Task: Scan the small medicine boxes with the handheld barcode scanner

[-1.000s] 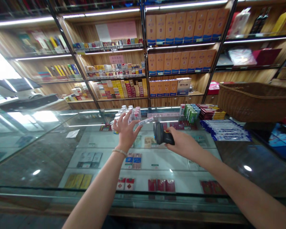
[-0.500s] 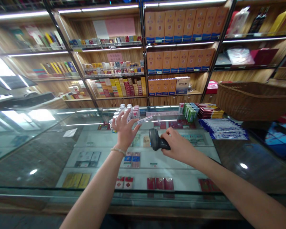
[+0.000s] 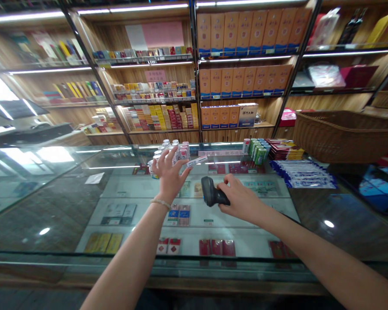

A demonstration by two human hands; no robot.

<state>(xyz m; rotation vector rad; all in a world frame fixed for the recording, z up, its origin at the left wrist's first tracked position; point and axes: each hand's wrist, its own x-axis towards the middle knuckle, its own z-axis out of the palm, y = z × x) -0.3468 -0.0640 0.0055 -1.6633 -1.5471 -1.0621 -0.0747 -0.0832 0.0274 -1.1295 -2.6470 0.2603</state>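
Note:
My left hand (image 3: 170, 172) is over the glass counter, thumb and index finger pinching the left end of a slim pink-and-white box (image 3: 197, 161). Its other fingers are spread. A dark strip of print shows on the box. My right hand (image 3: 237, 193) is wrapped round the handle of a black barcode scanner (image 3: 210, 191), whose head tilts toward the left. Box and scanner are apart. Behind my left hand stand white-capped containers (image 3: 166, 144) and pink ones (image 3: 185, 148), partly hidden by the fingers.
Under the glass countertop (image 3: 116, 267) lie cigarette packs (image 3: 217, 247). At the right are green cans (image 3: 260, 155), red packets (image 3: 280, 150), blue-and-white packets (image 3: 304, 174) and a wicker basket (image 3: 345, 137). A paper slip (image 3: 95, 178) lies at left. Stocked shelves (image 3: 168, 133) line the back.
The scanner and my right hand have shifted very slightly down and to the left. My left hand and the slim box stay almost still.

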